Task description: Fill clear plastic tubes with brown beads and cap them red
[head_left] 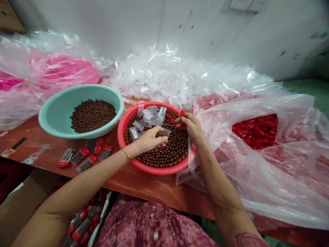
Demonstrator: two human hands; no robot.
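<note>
A red basin (154,170) holds small round brown balls (164,154), with several clear plastic containers (146,115) lying on top of them. Over the basin, my left hand (151,139) is closed around one clear container (165,132), its open end toward the right. My right hand (191,125) is at the basin's right rim, fingers pinched on a red cap (182,113). A few more red caps (171,118) lie on the balls just left of those fingertips.
A teal basin (53,103) with brown balls stands at left. Capped containers (79,155) lie before it, with more in a box (83,226) below. Clear containers (159,68) heap along the wall; a bag of red caps (254,132) sits right, a pink-filled bag (61,70) left.
</note>
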